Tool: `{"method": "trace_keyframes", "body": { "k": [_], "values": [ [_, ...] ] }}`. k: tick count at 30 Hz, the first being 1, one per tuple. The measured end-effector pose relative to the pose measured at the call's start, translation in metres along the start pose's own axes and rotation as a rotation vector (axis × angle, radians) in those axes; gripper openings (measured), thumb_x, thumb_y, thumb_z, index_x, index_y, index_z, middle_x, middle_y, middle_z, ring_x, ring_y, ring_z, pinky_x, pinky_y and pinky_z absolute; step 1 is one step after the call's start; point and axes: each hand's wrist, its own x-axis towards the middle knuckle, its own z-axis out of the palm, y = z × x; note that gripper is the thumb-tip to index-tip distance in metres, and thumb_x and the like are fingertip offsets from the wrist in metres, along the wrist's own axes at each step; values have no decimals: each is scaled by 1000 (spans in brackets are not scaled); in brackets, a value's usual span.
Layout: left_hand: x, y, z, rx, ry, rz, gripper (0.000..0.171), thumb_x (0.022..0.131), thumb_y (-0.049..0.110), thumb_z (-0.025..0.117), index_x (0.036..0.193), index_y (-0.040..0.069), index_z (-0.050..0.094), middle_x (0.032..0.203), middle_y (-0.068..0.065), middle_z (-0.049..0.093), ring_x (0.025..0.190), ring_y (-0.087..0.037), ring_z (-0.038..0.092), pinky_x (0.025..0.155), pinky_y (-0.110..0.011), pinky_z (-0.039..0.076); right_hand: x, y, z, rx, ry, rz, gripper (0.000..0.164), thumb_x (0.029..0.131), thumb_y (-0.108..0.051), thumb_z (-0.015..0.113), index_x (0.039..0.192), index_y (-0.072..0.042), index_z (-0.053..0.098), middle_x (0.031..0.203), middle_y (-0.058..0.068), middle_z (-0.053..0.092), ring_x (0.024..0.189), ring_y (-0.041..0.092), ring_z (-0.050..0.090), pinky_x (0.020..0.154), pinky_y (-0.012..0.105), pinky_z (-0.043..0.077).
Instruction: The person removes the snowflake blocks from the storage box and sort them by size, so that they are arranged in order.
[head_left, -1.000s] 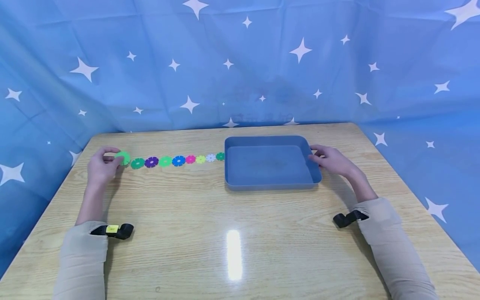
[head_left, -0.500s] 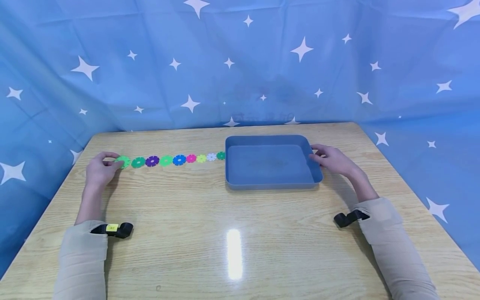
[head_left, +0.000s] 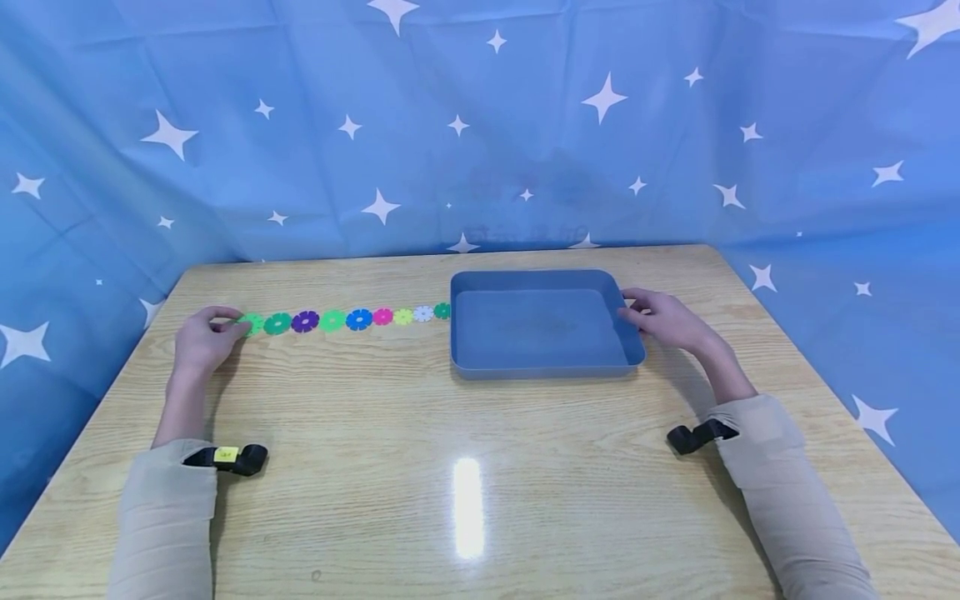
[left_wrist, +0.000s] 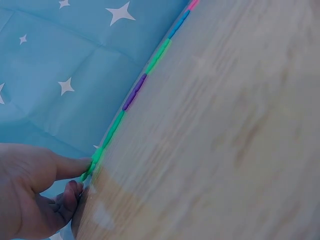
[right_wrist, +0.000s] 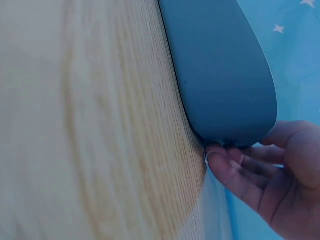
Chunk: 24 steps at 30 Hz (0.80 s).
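Observation:
At the far left of the table, my left hand point(head_left: 202, 340) pinches a light green snowflake disc point(head_left: 253, 324) between thumb and fingers. The disc lies at the left end of a row of notched discs: a darker green disc point(head_left: 277, 323), a purple disc point(head_left: 305, 322), another light green disc point(head_left: 332, 321), a blue disc point(head_left: 359, 319), then pink, yellow, white and green ones. The row reaches the left wall of a blue-grey tray point(head_left: 540, 372). My right hand point(head_left: 667, 321) holds the tray's right end, its fingers against the wall in the right wrist view.
The wooden table point(head_left: 360, 467) spreads in front of the row and tray, with a bright light reflection on it. A blue curtain point(head_left: 480, 100) with white stars hangs behind the table's back edge. The tray's inside shows a bare floor.
My left hand has lowered the light green disc to the tabletop and moved it slightly right, up to the darker green disc. My right hand and the tray have stayed in place.

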Motion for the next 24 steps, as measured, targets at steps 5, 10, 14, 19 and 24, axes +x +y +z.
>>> {"method": "trace_keyframes", "body": {
  "k": [5,10,14,19,24],
  "values": [
    [1,-1,0,-7,4,-23,49,103,29,56,137,-7,52,115,-25,55,95,-30,52,68,-29,41,0,0,2,22,-10,7,57,108,-27,49,151,8,35,111,22,62,81,23,61,73,43,52],
    [-1,0,0,-24,18,-20,50,103,29,56,136,-8,52,119,-27,54,98,-30,53,68,-27,42,0,0,4,32,-12,8,57,108,-27,50,151,8,35,113,23,62,82,23,62,76,43,53],
    [-4,3,0,-42,18,6,49,103,29,56,136,-8,52,110,-21,55,82,-20,54,60,-23,45,1,-1,4,36,-8,5,58,108,-27,51,151,8,35,113,24,61,81,23,62,76,44,53],
    [-4,14,1,-47,20,71,48,103,30,56,134,-7,53,109,-19,56,73,-15,56,56,-23,47,2,-3,3,44,2,2,58,107,-27,52,151,7,36,111,22,61,78,22,62,75,44,54],
    [-7,31,3,-65,23,141,47,104,30,55,134,-6,55,114,-23,57,93,-23,53,63,-22,44,1,-4,1,84,28,-11,53,106,-22,54,149,6,40,103,20,63,74,27,63,71,41,53]
  ]
}}
